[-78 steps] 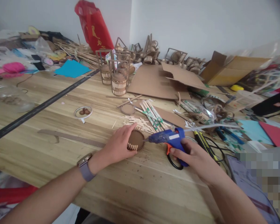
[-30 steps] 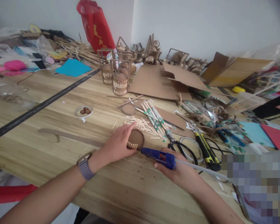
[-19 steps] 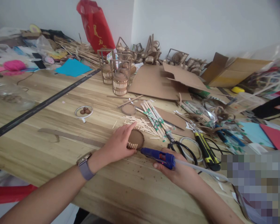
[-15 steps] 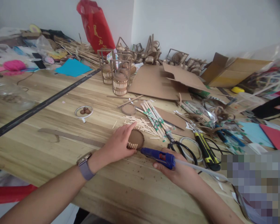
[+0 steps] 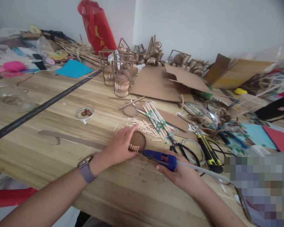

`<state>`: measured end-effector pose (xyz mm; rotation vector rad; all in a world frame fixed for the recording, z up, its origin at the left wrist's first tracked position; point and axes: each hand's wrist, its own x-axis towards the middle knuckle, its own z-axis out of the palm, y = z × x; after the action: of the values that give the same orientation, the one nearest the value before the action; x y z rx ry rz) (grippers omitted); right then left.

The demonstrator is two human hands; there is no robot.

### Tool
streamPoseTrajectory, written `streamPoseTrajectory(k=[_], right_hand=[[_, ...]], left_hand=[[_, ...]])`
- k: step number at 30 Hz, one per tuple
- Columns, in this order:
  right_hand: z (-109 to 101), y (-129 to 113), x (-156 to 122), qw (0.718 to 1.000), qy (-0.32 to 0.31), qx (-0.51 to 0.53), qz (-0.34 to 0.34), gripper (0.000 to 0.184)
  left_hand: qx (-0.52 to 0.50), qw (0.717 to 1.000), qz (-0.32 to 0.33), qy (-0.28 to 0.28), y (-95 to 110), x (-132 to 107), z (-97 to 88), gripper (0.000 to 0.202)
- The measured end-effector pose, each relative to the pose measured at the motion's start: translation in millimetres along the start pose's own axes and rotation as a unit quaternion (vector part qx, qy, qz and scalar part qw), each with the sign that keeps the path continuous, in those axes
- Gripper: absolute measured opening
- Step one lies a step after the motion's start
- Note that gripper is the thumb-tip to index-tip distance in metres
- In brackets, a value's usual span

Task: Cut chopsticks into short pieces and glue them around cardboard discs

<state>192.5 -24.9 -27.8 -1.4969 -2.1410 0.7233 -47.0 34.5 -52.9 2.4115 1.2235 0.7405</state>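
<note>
My left hand (image 5: 121, 143) is closed around the left side of a round cardboard base (image 5: 139, 140). Short wooden stick pieces (image 5: 133, 147) stand upright along its near edge. In my right hand (image 5: 177, 171) is a blue glue gun (image 5: 159, 159), its nozzle pointing left at the base's near rim. A clear glue stick (image 5: 201, 169) sticks out of its back end. Just behind the base lies a heap of cut stick pieces (image 5: 142, 126). Another cardboard ring (image 5: 130, 110) rests farther back.
Scissors (image 5: 183, 149) and a yellow-black cutter (image 5: 209, 154) lie right of the base. Wrapped sticks (image 5: 155, 118) are behind it. A tape roll (image 5: 85, 113) with brown balls inside sits left. Small tiered baskets (image 5: 121, 83) and cardboard sheets (image 5: 153, 83) stand farther back.
Almost nothing differs. The glue gun's nozzle has shifted very slightly left along the base's near rim; my left hand keeps its hold.
</note>
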Motion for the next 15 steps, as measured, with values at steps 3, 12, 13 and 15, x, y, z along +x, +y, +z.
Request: streamPoseTrajectory(k=[3,12,13,15], right_hand=[[-3,0,2,0.998,0.037,0.039,0.041,0.03],[-25,11,7,0.909,-0.034,0.313,0.273,0.054],[-28,11,7,0.899,-0.041,0.329,0.285,0.053],[-35,12,7,0.895,-0.065,0.315,0.309,0.053]], left_hand=[[-0.001,1.0,-0.008,-0.006,0,0,-0.6,0.098],[0.001,1.0,-0.005,-0.007,-2,-1,0.5,0.099],[0.002,1.0,-0.004,-0.006,-2,-1,0.7,0.099],[0.003,1.0,-0.002,-0.005,-3,-1,1.2,0.1]])
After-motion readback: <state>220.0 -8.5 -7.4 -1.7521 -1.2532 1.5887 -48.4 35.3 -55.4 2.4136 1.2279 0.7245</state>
